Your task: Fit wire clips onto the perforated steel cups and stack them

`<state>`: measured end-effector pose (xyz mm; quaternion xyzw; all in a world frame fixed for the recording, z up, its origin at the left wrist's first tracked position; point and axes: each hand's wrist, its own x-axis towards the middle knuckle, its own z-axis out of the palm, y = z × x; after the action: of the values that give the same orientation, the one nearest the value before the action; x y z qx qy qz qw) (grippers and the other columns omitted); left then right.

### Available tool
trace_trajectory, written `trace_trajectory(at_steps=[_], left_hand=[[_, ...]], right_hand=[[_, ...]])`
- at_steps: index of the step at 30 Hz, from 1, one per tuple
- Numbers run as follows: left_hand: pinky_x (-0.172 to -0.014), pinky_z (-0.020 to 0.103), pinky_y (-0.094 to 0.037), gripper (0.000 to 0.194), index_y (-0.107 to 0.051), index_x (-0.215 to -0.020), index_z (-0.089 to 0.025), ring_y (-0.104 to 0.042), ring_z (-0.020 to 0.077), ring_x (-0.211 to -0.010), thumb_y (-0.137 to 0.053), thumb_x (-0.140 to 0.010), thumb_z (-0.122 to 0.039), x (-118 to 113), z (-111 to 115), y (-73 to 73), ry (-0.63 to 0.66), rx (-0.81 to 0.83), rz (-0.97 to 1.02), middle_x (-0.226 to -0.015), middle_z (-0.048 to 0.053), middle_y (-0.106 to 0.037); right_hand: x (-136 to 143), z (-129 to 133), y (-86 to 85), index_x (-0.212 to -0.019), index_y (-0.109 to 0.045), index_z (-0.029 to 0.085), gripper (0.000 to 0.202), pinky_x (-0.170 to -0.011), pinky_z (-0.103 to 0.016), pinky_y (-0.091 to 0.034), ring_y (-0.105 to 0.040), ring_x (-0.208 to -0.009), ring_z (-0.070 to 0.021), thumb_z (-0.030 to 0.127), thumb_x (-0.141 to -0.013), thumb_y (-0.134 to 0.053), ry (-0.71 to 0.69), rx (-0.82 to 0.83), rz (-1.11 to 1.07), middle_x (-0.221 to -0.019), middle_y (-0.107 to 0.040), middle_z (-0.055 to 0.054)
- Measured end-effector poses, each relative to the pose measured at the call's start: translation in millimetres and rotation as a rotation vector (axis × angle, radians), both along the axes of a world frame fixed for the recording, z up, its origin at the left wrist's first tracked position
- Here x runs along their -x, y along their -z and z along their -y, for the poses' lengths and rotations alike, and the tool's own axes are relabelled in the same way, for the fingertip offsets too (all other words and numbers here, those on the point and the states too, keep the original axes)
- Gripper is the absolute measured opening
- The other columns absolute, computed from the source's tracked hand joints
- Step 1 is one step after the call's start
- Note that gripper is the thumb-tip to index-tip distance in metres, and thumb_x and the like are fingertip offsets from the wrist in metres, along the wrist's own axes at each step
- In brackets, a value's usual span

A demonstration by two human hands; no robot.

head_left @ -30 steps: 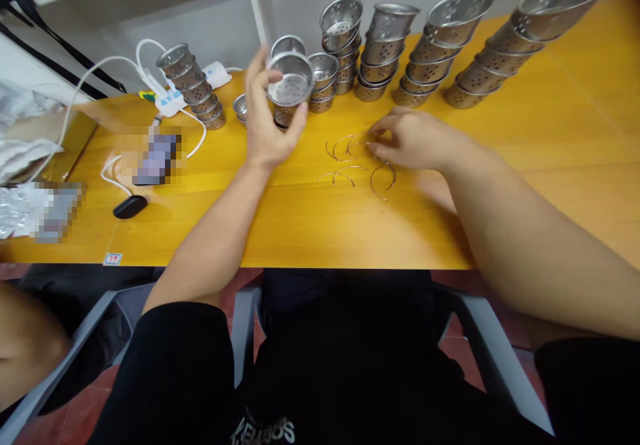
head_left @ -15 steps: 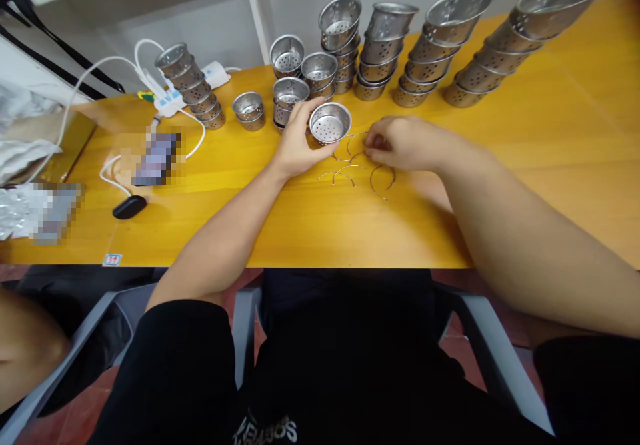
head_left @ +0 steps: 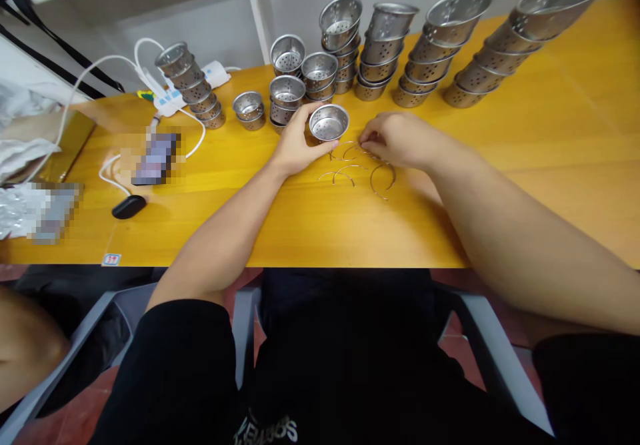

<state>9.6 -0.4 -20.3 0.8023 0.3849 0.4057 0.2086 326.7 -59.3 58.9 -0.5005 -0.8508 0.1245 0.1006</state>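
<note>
My left hand (head_left: 296, 139) curls its fingers and thumb around a small perforated metal strainer cup (head_left: 329, 123), mouth up and slightly tilted toward me. Just right of the cup, my right hand (head_left: 393, 138) is closed in a pinch. A thin curved wire (head_left: 345, 158) runs to its fingertips and appears pinched there; the exact grip is partly hidden. Several more bent wires (head_left: 383, 181) lie loose on the yellow table in front of and below the hands.
Several stacks of perforated cups (head_left: 377, 51) stand along the back, with a short stack (head_left: 287, 98) close behind my left hand. At left are a leaning cup stack (head_left: 193, 88), a power strip (head_left: 169, 101), white cables, a phone (head_left: 157, 158) and a black oval object (head_left: 129, 207).
My right hand has moved slightly left toward the cup, and the wire at its fingertips has shifted with it. The held cup has tilted a little. The stack behind has shifted slightly left.
</note>
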Motion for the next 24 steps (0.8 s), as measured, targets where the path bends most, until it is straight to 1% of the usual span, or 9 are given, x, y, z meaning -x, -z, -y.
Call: trace_trajectory(at_steps=[3,5,6,9,11,15,18,21,24], left_hand=[[-0.149,0.067,-0.065,0.099,-0.066,-0.172,-0.032,-0.077,0.0438,-0.172,-0.108,-0.095,-0.078,-1,7,-7.0,0.016,0.018,0.001,-0.182,0.018,-0.079],[-0.148,0.065,-0.067,0.099,-0.066,-0.171,-0.03,-0.078,0.0435,-0.17,-0.109,-0.094,-0.075,-1,11,-9.6,0.04,0.027,-0.009,-0.181,0.019,-0.08],[-0.148,0.064,-0.067,0.098,-0.066,-0.171,-0.03,-0.079,0.0433,-0.17,-0.108,-0.094,-0.074,-2,12,-9.9,0.049,0.026,-0.012,-0.181,0.019,-0.08],[-0.15,0.064,-0.064,0.096,-0.062,-0.175,-0.029,-0.076,0.0433,-0.174,-0.103,-0.099,-0.072,-2,11,-7.5,0.055,0.003,-0.026,-0.184,0.02,-0.076],[-0.153,0.067,-0.061,0.096,-0.057,-0.179,-0.03,-0.072,0.0445,-0.179,-0.099,-0.104,-0.072,-2,9,-5.1,0.036,-0.013,-0.045,-0.188,0.021,-0.073],[-0.156,0.069,-0.057,0.096,-0.054,-0.183,-0.036,-0.067,0.0448,-0.184,-0.095,-0.106,-0.077,0,6,-3.3,0.025,-0.019,-0.063,-0.191,0.018,-0.07],[-0.157,0.063,-0.057,0.097,-0.053,-0.183,-0.033,-0.066,0.0424,-0.184,-0.093,-0.107,-0.078,1,6,-2.8,0.053,-0.043,-0.048,-0.191,0.018,-0.069],[-0.156,0.061,-0.057,0.096,-0.052,-0.182,-0.032,-0.067,0.0413,-0.183,-0.093,-0.107,-0.076,0,5,-1.0,0.067,-0.058,-0.032,-0.19,0.019,-0.069],[-0.155,0.062,-0.058,0.096,-0.054,-0.181,-0.033,-0.069,0.0416,-0.182,-0.095,-0.106,-0.075,0,4,0.5,0.064,-0.046,-0.02,-0.189,0.019,-0.07]], right_hand=[[-3,4,-6.2,-0.112,-0.085,0.027,0.015,-0.1,-0.06,-0.071,-0.087,-0.105,-0.0455,0.023,-0.109,-0.071,0.029,0.032,0.058,-0.118,-0.094,-0.02],[-6,6,-7.2,-0.114,-0.086,0.025,0.017,-0.1,-0.061,-0.07,-0.086,-0.105,-0.0454,0.022,-0.109,-0.07,0.006,0.022,0.068,-0.119,-0.093,-0.023],[-7,7,-6.6,-0.119,-0.088,0.022,0.02,-0.104,-0.062,-0.071,-0.086,-0.11,-0.0461,0.023,-0.11,-0.07,-0.011,0.001,0.046,-0.125,-0.093,-0.026],[-6,9,-1.3,-0.148,-0.088,0.016,0.043,-0.126,-0.067,-0.067,-0.082,-0.135,-0.0494,0.038,-0.115,-0.071,-0.126,-0.07,-0.075,-0.149,-0.087,-0.03],[-1,10,3.1,-0.16,-0.086,0.018,0.055,-0.137,-0.069,-0.061,-0.078,-0.148,-0.0508,0.048,-0.117,-0.07,-0.211,-0.069,-0.105,-0.159,-0.084,-0.027],[13,15,6.2,-0.157,-0.091,0.026,0.057,-0.137,-0.069,-0.058,-0.075,-0.15,-0.0516,0.062,-0.122,-0.065,-0.212,-0.048,-0.085,-0.158,-0.083,-0.022],[24,21,4.7,-0.157,-0.091,0.021,0.064,-0.13,-0.07,-0.059,-0.074,-0.147,-0.0557,0.07,-0.121,-0.068,-0.199,-0.06,-0.067,-0.154,-0.081,-0.027],[31,23,5.0,-0.154,-0.091,0.021,0.056,-0.127,-0.069,-0.062,-0.076,-0.143,-0.0559,0.061,-0.118,-0.075,-0.196,-0.075,-0.063,-0.148,-0.082,-0.028],[29,19,6.8,-0.14,-0.094,0.029,0.036,-0.125,-0.064,-0.064,-0.081,-0.135,-0.0494,0.045,-0.119,-0.069,-0.198,-0.065,-0.082,-0.138,-0.088,-0.021]])
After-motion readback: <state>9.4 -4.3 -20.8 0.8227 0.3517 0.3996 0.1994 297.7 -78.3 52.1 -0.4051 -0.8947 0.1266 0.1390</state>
